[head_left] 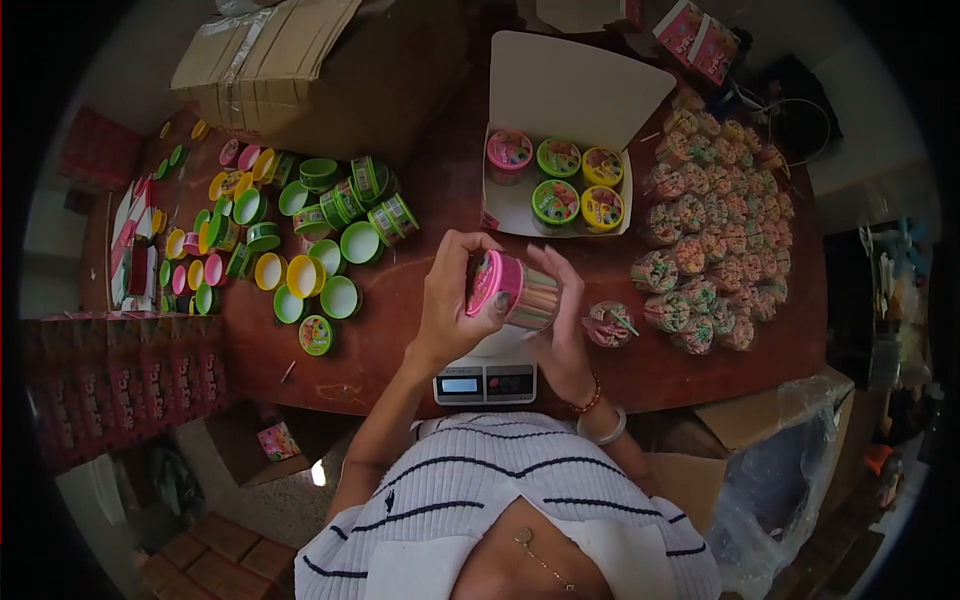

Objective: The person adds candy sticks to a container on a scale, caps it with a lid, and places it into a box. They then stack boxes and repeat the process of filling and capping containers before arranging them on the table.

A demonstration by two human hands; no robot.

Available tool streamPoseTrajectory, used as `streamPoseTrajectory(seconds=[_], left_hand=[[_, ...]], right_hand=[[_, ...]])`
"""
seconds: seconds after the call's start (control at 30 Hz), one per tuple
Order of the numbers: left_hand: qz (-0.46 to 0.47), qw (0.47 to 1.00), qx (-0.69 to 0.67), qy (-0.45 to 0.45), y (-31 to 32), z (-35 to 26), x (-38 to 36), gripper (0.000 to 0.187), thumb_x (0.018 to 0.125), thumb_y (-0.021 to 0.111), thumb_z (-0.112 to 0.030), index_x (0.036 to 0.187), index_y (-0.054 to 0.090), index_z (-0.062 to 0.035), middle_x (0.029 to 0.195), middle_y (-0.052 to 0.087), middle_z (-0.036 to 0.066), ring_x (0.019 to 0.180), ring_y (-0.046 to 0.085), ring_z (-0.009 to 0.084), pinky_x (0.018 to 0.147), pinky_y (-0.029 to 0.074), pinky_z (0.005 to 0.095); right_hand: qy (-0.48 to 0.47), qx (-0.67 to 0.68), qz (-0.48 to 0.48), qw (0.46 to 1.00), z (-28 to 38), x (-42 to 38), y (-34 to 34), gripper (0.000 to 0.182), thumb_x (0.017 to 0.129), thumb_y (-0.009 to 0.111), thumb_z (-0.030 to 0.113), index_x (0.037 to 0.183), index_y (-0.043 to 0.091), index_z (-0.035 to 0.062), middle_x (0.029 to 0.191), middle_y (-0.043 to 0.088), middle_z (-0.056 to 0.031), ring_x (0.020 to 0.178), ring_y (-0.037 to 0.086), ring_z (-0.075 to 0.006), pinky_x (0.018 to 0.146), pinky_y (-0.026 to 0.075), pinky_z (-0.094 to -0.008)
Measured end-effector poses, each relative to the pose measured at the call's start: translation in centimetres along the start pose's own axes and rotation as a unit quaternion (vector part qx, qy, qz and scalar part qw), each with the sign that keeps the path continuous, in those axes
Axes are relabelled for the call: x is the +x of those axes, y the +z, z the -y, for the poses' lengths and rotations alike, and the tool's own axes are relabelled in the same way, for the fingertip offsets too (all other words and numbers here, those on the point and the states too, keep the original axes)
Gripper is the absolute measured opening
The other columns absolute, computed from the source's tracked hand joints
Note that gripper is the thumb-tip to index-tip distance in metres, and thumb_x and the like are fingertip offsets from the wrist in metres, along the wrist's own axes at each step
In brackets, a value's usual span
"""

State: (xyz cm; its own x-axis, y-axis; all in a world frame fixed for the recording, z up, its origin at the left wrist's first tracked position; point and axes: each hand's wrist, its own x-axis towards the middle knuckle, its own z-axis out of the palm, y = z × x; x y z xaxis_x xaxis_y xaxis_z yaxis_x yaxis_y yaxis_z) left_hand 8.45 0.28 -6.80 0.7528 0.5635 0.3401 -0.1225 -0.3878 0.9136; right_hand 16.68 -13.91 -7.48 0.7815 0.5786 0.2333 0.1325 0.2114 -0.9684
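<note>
Counter [435, 190]: the largest item; it carries all parts listed below. A large cardboard box [290, 90] stands at its far left.

Wrapped bundles [725, 215]: grouped upright at the right, clear film around thin sticks.

Carton [560, 85]: lid raised, beyond the hands. It contains five closed tubs [556, 203], one pink, two green, two yellow; the front-left position shows bare base.

Caps [303, 275]: green, yellow and pink, scattered and partly stacked at the left.

Scale [485, 384]: directly in front of the person, its platform mostly hidden below the hands.

Left hand [450, 300]: closed around the lid end of the pink-lidded tub, thumb along the near side. Right hand [565, 310]: cupped at the opposite end, fingers extended; whether it bears load cannot be told.

Pink-lidded tub [520, 285]: held above the scale, tilted on its side, lid toward the left. Sticks show through the clear wall. Handling, by judgement: light; wall smooth, slightly slippery and moderately stiff; contents brittle. Hold around the rim band, support the base, and avoid squeezing mid-wall.

Single bundle [610, 325]: smallest item, lying just beside the right hand.
</note>
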Motion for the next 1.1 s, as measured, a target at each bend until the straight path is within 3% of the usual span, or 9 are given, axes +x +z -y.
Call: streamPoseTrajectory(seconds=[0.03,0.13,0.3,0.4,0.53,0.67,0.83,0.93,1.1], left_hand=[[0.0,1.0,0.005,0.005,0.1,-0.2,0.1,0.062,0.084,0.073,-0.05,0.114,0.056,0.0017,0.1,0.052,0.014,0.082,0.058,0.0241,0.073,0.049,0.0333],[0.019,1.0,-0.005,0.006,0.5,-0.5,0.1,0.064,0.087,0.071,-0.051,0.115,0.054,0.0028,0.102,0.052,0.013,0.085,0.058,0.0234,0.077,0.05,0.0339],[-0.008,0.999,-0.018,0.041,0.6,0.1,0.6,0.063,0.082,0.076,-0.048,0.115,0.055,0.001,0.101,0.053,0.014,0.081,0.059,0.0247,0.073,0.051,0.0345],[0.097,0.976,0.119,0.152,0.0,-1.8,0.8,0.062,0.079,0.079,-0.043,0.116,0.056,0.0004,0.1,0.054,0.014,0.085,0.062,0.0263,0.078,0.052,0.0339],[0.02,0.998,-0.066,0.001,0.9,0.0,1.2,0.064,0.075,0.082,-0.041,0.115,0.056,0.0011,0.099,0.054,0.014,0.084,0.062,0.0264,0.075,0.051,0.033],[0.096,0.991,0.056,0.08,1.0,-1.3,1.1,0.062,0.082,0.077,-0.047,0.113,0.055,0.0017,0.099,0.053,0.013,0.085,0.06,0.0241,0.077,0.051,0.0336],[-0.004,0.999,-0.038,-0.007,1.7,0.0,1.1,0.061,0.074,0.083,-0.037,0.114,0.056,0.0009,0.1,0.054,0.015,0.084,0.062,0.0309,0.075,0.054,0.037],[0.166,0.968,0.118,0.15,0.1,-2.4,1.9,0.057,0.074,0.082,-0.033,0.114,0.057,-0.0002,0.101,0.056,0.015,0.081,0.064,0.0319,0.073,0.055,0.0379],[0.059,0.99,0.038,0.125,1.7,-1.2,2.2,0.064,0.069,0.088,-0.038,0.112,0.058,0.0003,0.1,0.056,0.015,0.078,0.063,0.0312,0.066,0.053,0.0368]], right_hand=[[-0.102,-0.093,-0.03,0.99,0.9,0.5,0.1,0.065,0.112,0.035,0.055,0.142,0.049,0.0,0.121,0.065,-0.0141,0.108,0.066,-0.0163,0.091,0.054,-0.031],[0.364,0.139,0.209,0.897,1.1,1.2,-3.2,0.074,0.108,0.045,0.056,0.156,0.031,0.0005,0.143,0.051,-0.0187,0.135,0.053,-0.0264,0.112,0.043,-0.0371],[-0.134,-0.13,-0.072,0.98,0.1,1.7,-0.1,0.073,0.106,0.035,0.069,0.132,0.056,0.0035,0.099,0.07,-0.0053,0.081,0.067,-0.011,0.067,0.053,-0.0265],[0.553,0.256,0.215,0.763,-2.2,3.3,-5.5,0.089,0.101,0.034,0.077,0.153,0.041,0.0051,0.129,0.061,-0.0131,0.12,0.062,-0.0232,0.1,0.052,-0.0371],[-0.077,-0.029,-0.141,0.987,0.2,1.5,1.3,0.076,0.107,0.03,0.069,0.125,0.06,0.0017,0.106,0.07,-0.0069,0.085,0.069,-0.0149,0.067,0.057,-0.0317],[0.307,0.42,0.201,0.83,-3.6,1.7,-4.8,0.074,0.11,0.025,0.063,0.142,0.047,-0.0005,0.121,0.066,-0.0124,0.099,0.071,-0.02,0.076,0.058,-0.0275],[0.008,-0.128,0.032,0.991,0.6,-0.2,-1.1,0.085,0.105,0.029,0.073,0.144,0.048,0.0004,0.128,0.062,-0.0189,0.119,0.064,-0.0282,0.104,0.049,-0.0385],[0.526,0.263,0.185,0.788,-2.0,1.8,-4.6,0.087,0.104,0.028,0.075,0.143,0.049,0.0014,0.129,0.062,-0.019,0.121,0.064,-0.027,0.107,0.048,-0.0399],[-0.072,-0.089,-0.052,0.992,-0.5,-1.3,-0.3,0.068,0.11,0.03,0.061,0.142,0.044,0.0028,0.125,0.059,-0.0106,0.119,0.059,-0.0202,0.109,0.044,-0.0364]])
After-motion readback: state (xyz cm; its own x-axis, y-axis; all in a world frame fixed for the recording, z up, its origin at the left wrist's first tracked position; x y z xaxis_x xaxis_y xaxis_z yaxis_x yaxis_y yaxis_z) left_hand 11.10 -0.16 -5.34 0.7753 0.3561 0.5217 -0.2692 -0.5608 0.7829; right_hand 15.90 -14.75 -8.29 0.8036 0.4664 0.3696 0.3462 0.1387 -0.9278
